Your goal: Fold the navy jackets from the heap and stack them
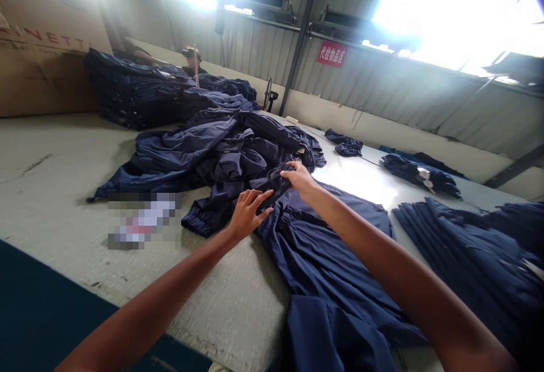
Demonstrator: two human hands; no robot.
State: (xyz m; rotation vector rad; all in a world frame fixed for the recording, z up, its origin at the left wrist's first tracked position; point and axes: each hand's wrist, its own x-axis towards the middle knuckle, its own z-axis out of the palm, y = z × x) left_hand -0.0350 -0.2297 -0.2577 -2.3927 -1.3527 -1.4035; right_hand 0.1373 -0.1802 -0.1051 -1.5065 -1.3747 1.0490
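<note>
A dark navy garment (331, 247) of thin cloth, with a gathered elastic part, lies spread on the table in front of me and hangs over its near edge. At its far end my right hand (300, 179) pinches a fold of dark cloth between thumb and fingers. Just left of it, my left hand (250, 208) rests against the same bunched cloth, its fingers stretched and the thumb apart. Beyond both hands lies a loose heap of navy garments (229, 151). An elastic cuff (198, 219) shows left of my left hand. Folds hide where one garment ends and another begins.
Stacked navy garments (131, 88) stand at the back left beside a large cardboard box (46, 49). More folded garments (467, 247) lie on the right. A blurred-out item (147, 222) is on the table (55, 156). A person (193, 61) is in the background.
</note>
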